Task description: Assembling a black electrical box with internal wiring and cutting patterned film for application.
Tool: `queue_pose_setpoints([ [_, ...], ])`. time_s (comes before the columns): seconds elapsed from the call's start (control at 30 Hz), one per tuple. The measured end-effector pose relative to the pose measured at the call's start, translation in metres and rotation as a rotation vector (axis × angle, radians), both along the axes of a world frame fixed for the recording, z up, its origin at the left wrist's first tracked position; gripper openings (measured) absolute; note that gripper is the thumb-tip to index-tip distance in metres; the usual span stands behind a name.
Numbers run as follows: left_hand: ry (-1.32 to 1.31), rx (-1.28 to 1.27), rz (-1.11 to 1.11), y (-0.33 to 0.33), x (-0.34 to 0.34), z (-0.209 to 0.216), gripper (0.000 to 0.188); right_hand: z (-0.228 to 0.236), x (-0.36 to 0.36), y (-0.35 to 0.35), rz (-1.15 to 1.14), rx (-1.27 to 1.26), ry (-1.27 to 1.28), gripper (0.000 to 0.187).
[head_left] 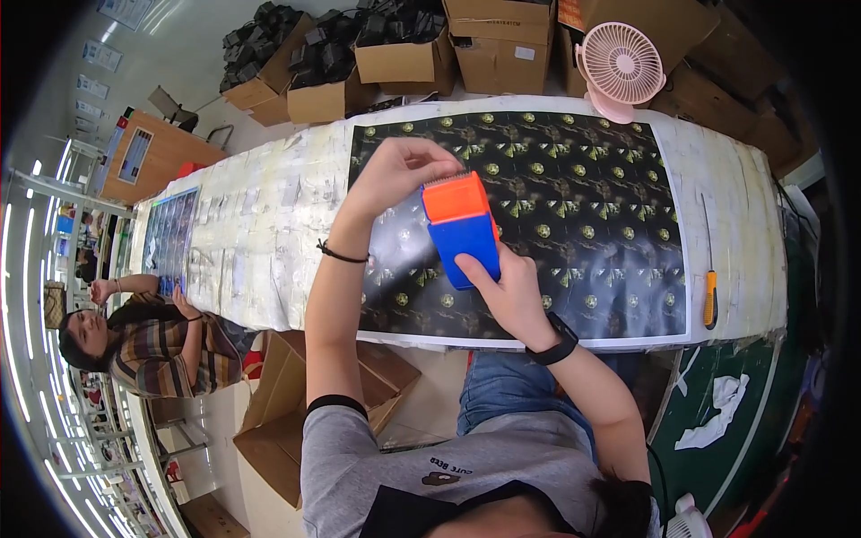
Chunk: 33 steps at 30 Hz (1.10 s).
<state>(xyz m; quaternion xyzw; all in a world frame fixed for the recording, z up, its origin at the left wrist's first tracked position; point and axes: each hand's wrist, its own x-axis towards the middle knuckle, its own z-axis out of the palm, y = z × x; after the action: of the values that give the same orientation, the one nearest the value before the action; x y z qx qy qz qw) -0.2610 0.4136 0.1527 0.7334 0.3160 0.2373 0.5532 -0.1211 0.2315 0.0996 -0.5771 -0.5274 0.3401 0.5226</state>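
My right hand (517,296) is wrapped round the lower blue part of a tape dispenser (459,229), thumb across its front. Its upper part is orange and ends in a toothed edge, tilted up toward my left hand. At that edge my left hand (408,172) has its fingers pinched together; whatever they hold is too small or hidden. Beneath both hands lies a large dark glossy sheet (610,269) with a repeating yellow-green print and a white border, spread on the covered table (260,215).
A long screwdriver (710,300) with a yellow-and-black handle lies right of the sheet. A pink fan (621,65) stands at the far edge, near cardboard boxes (408,65) of black parts. Another person (166,345) sits at the left. An open carton (278,417) is below the table.
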Motion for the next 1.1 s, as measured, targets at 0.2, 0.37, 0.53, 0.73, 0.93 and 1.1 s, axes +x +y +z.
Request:
queue_pose_setpoints([
  [0.2,0.014,0.263,0.333,0.07,-0.018,0.011,0.015,-0.008,-0.015,0.004,0.112,-0.012,-0.046,0.048],
  [0.37,0.033,0.261,0.231,0.129,-0.036,-0.009,0.021,-0.005,-0.039,-0.005,0.147,-0.101,0.203,0.053],
  [0.53,0.383,0.575,0.53,0.181,-0.061,-0.009,0.018,-0.029,-0.077,-0.047,0.35,-0.174,0.307,0.046],
  [0.73,0.616,0.685,0.441,0.207,-0.053,-0.024,0.015,-0.049,-0.111,-0.034,0.546,-0.231,0.461,0.041],
  [0.93,0.723,0.709,0.492,0.222,-0.06,-0.052,0.013,-0.05,-0.138,-0.004,0.634,-0.256,0.595,0.043],
  [1.1,0.733,0.72,0.573,0.234,-0.076,-0.062,0.013,-0.057,-0.155,0.021,0.71,-0.325,0.672,0.047],
])
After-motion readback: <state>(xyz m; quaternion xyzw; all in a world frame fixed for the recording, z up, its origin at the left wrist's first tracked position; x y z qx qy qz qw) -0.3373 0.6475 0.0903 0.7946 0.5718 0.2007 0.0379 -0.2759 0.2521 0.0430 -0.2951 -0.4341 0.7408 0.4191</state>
